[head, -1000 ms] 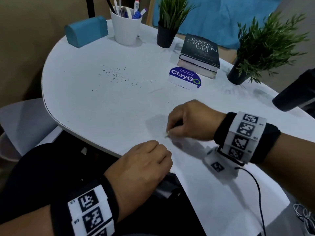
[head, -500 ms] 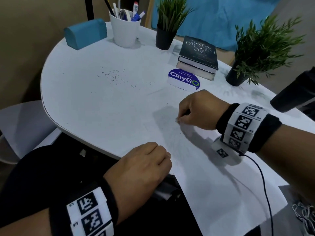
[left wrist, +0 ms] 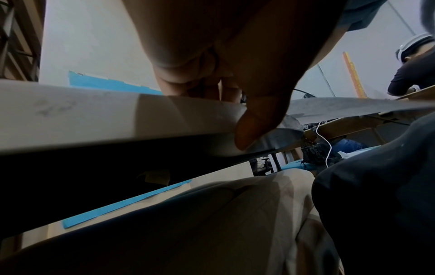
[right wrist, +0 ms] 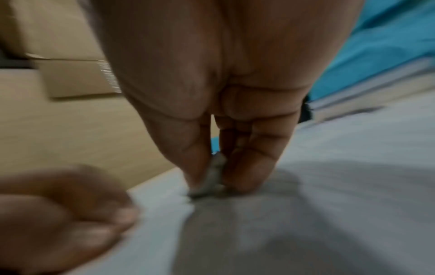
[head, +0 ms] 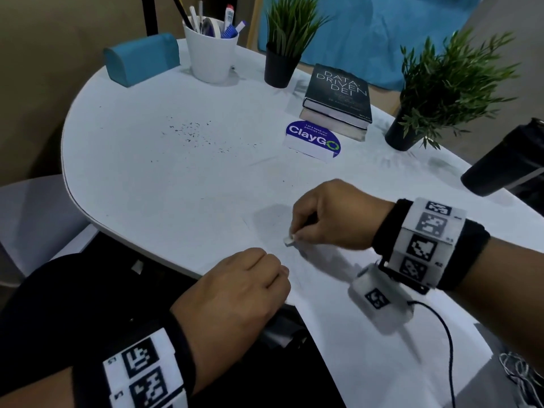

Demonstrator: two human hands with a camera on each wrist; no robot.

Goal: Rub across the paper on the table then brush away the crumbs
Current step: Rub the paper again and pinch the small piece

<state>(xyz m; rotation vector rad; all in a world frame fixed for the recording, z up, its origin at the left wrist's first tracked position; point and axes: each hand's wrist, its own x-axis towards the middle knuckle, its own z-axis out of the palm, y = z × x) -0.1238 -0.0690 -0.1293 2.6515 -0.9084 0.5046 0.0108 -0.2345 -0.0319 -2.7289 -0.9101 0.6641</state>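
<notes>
A white sheet of paper [head: 338,334] lies on the white table [head: 147,187] and overhangs its near edge. My right hand [head: 294,238] pinches a small grey eraser [head: 289,240] between thumb and fingers, its tip down on the paper beside a grey smudge [head: 273,219]. The right wrist view shows the eraser [right wrist: 212,176] pressed to the paper [right wrist: 329,186], blurred by motion. My left hand [head: 273,278] is curled at the table edge, holding the sheet there; its thumb [left wrist: 254,126] lies over the edge. Dark crumbs [head: 191,134] are scattered far left.
At the back stand a blue box [head: 141,58], a white pen cup [head: 212,51], two potted plants [head: 279,48] [head: 435,92], stacked books [head: 338,98] and a ClayGO sign [head: 313,139]. A black tumbler [head: 506,163] lies at the right. A cable [head: 444,343] trails from my right wrist.
My right hand stroked the eraser away from me, then drew it back toward the near edge. The left hand has stayed put on the paper.
</notes>
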